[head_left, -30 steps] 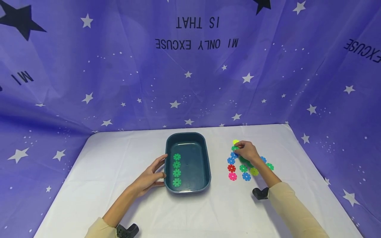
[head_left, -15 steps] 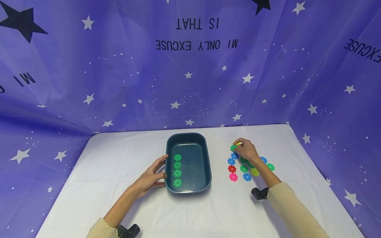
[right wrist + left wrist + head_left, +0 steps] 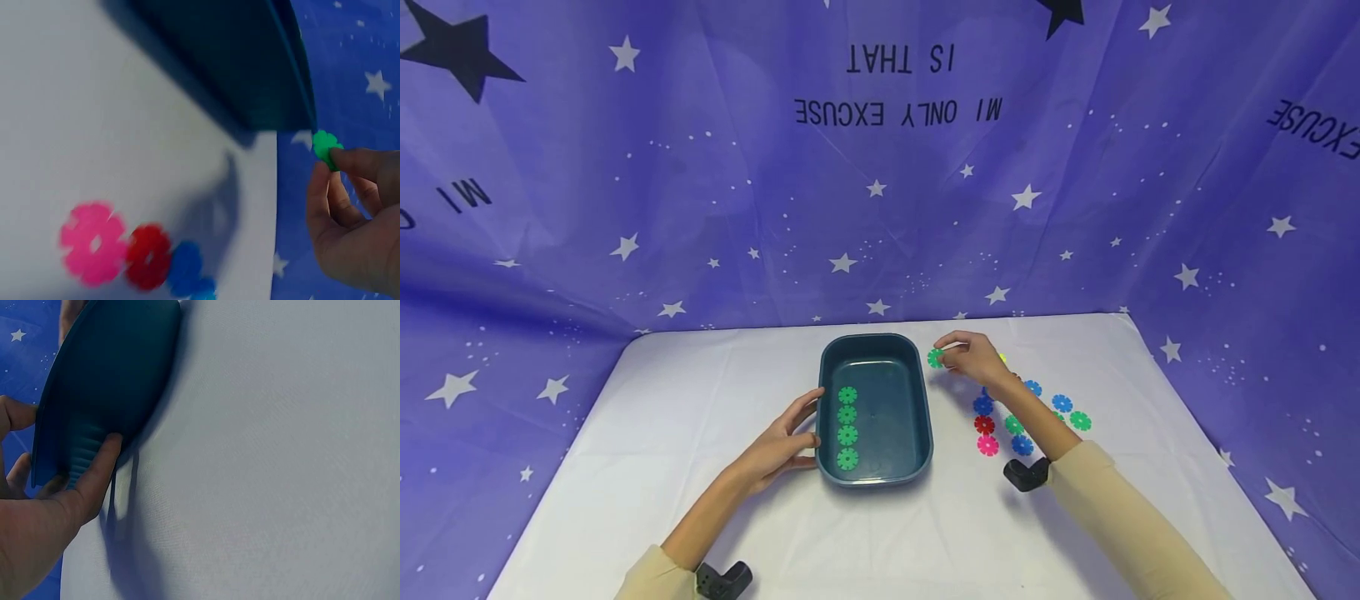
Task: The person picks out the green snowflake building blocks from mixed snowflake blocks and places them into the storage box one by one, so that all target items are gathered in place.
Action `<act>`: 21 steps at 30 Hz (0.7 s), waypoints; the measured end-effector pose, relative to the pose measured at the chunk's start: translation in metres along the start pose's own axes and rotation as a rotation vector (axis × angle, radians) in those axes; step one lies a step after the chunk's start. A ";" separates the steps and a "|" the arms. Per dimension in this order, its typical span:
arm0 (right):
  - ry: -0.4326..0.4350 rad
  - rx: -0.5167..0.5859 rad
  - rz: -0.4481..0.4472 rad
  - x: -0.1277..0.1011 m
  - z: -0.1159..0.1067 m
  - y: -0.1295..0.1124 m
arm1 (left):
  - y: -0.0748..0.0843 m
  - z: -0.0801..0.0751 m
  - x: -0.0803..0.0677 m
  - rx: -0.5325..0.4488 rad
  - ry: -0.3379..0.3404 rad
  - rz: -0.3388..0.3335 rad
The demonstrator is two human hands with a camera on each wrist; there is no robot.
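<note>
A dark teal plastic tray (image 3: pixel 891 417) sits on the white table, with a column of green notched snowflake discs (image 3: pixel 847 414) along its left side. My left hand (image 3: pixel 780 446) grips the tray's left wall; in the left wrist view, the thumb (image 3: pixel 103 465) lies against the ribbed outer side and the other fingers are at the rim. Just right of the tray's far right corner, my right hand (image 3: pixel 973 357) pinches one green snowflake disc (image 3: pixel 935 358) between thumb and fingertips. The right wrist view shows this green disc (image 3: pixel 325 147) held above table level, close to the tray's edge.
More snowflake discs lie on the table at right, including a pink disc (image 3: pixel 988 445), a red disc (image 3: pixel 984 425) and a blue disc (image 3: pixel 1062 403). My right forearm covers some of them. A purple star-printed curtain (image 3: pixel 820 208) rises behind the table.
My right hand has picked up the green disc from the group at right and carried it left towards the tray. The left hand keeps its hold on the tray.
</note>
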State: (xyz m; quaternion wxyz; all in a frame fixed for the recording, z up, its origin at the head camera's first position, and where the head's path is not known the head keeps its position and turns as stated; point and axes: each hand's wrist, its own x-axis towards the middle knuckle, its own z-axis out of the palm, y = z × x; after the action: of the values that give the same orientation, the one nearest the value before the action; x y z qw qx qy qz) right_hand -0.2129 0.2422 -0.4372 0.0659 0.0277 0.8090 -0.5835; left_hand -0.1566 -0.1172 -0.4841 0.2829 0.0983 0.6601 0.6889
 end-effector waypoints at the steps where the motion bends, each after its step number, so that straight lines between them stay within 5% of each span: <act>1: -0.006 0.010 0.004 0.002 0.005 -0.004 | 0.000 0.000 0.000 -0.002 -0.001 0.000; 21: -0.107 0.079 0.019 0.042 0.093 -0.043 | 0.000 -0.002 0.000 -0.029 -0.025 0.004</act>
State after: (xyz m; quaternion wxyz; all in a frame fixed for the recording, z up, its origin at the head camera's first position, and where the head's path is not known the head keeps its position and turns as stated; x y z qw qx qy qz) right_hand -0.2527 0.1395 -0.4313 0.1133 0.0067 0.7802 -0.6151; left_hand -0.1578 -0.1184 -0.4848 0.2909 0.1043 0.6463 0.6977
